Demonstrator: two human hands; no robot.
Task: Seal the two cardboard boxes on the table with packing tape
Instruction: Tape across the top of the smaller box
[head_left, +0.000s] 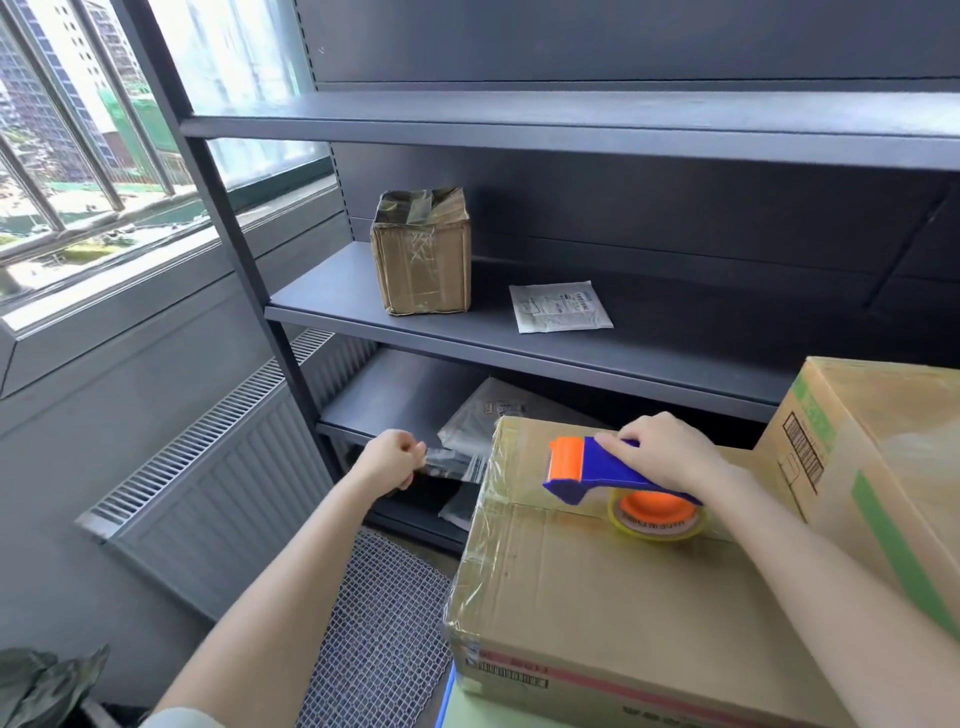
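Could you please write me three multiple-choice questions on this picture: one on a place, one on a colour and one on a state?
1. Where does the tape dispenser sit?
A. On the near cardboard box
B. On the middle shelf
C. On the floor mat

2. What colour is the dispenser's body?
A. Green
B. Blue
C. White

3. What is the left hand doing?
A. Lying flat on the box
B. Pinching a strip of clear tape
C. Hanging idle

Answers:
1 A: the right hand holds it on that box's top.
2 B: the body is blue, with an orange roller.
3 B: its fingers pinch the tape, which stretches out from the box's edge.
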